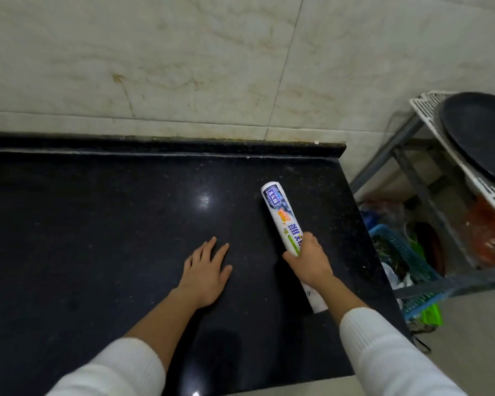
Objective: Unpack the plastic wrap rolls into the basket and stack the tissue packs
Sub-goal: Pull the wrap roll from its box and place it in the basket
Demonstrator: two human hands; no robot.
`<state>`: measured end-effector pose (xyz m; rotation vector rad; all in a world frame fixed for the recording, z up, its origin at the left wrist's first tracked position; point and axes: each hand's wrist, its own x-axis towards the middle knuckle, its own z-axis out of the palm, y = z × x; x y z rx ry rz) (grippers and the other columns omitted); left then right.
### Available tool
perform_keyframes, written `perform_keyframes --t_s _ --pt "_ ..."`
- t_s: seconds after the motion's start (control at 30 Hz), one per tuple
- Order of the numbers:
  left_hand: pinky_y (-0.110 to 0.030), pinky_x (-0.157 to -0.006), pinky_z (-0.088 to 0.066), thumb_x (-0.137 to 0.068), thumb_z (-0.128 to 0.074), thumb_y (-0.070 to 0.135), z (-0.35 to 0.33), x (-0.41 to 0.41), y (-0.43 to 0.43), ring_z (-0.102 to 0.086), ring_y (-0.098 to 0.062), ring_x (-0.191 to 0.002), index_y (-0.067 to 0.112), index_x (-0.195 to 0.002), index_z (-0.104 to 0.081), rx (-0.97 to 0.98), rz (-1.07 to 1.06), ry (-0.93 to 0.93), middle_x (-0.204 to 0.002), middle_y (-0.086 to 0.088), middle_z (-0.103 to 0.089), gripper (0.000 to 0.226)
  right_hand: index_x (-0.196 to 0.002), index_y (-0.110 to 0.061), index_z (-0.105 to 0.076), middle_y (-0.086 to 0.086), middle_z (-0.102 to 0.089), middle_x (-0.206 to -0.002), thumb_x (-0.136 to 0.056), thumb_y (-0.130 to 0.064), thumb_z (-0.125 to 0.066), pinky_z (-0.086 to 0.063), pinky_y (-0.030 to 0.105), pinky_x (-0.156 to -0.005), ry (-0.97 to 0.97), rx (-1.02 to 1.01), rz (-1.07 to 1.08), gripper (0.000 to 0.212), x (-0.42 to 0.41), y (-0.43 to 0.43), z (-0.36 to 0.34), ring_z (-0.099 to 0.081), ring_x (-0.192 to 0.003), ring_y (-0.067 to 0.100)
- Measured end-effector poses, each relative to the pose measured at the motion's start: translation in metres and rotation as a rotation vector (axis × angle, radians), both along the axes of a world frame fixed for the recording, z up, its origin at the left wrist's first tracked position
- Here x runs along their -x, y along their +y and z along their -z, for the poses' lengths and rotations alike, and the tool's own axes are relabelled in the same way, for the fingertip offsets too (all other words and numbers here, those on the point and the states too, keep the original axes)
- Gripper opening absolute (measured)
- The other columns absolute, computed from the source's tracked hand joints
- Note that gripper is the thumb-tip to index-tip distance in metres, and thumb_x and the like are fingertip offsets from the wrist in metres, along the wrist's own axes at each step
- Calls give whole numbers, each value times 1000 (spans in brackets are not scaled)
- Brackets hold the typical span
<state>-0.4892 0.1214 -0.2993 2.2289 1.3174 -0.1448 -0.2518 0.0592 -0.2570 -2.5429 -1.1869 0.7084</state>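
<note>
On black countertop [97,212], one plastic wrap roll [280,215] in right hand [309,260]

Two bare hands in view, no gloves, rings, watch or bracelets visible. Left hand [205,270]: bare from fingertips to about mid-forearm. Right hand [312,260]: same, bare to about mid-forearm. Both arms wear long white ribbed-knit sleeves, fine lengthwise ribbing, soft thick fabric, no print or logo seen. Left white ribbed sleeve [112,370]: cuff edge rounded and bulky where it ends on the forearm, looks pushed up. Right white ribbed sleeve [389,352]: cuff likewise rounded, ribs clearer here, runs on to the bottom right of the frame. Fingernails short, no polish discernible at this resolution.
</note>
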Motion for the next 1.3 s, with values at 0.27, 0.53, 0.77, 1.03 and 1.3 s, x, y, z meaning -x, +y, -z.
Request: perform_keyframes --t_s 0.27,0.53,0.77,1.03,1.3 --pt "-41 -117 -23 -101 -35 40 -42 104 10 -19 -25 -144 18 -150 -28 56 -479 -227 -157 -7 -28 55 -109 -17 -45 2 -53 -109 -76 -33 -71 -51 31 -70 272 -102 -304 45 141 53 -17 -58 -92 19" --pt "-35 -108 -31 -102 -36 32 -78 291 3 -45 -31 -130 13 -133 -55 0 -980 -418 -138 -11 -55 41 -101 -20 -47 1 -56 -104 -71 -33 -70 -44 28 -68 311 -119 -674 40 338 85 -35 -58 -86 17" --pt "-34 -90 -43 -99 -43 33 -102 475 -4 -61 -24 -102 15 -105 -68 -2 -1252 -753 -108 -9 -70 31 -103 -18 -51 2 -58 -102 -68 -31 -70 -49 32 -73 276 -199 -886 42 532 105 -61 -59 -87 19" --pt "-28 -70 -50 -92 -55 42 -130 649 -1 -66 -12 -86 14 -101 -69 121 -1467 -1105 -98 -3 -71 32 -103 -22 -52 -2 -61 -100 -65 -34 -68 -52 38 -72 234 -236 -1103 43 717 123 -85 -61 -86 19" --pt "-32 -76 -58 -85 -70 33 -128 730 33 -72 -25 -96 6 -113 -64 140 -1472 -1462 -102 -14 -75 40 -130 -18 -46 3 -54 -114 -75 -34 -67 -44 38 -86 -9 -511 -1431 61 809 164 -91 -50 -103 23"
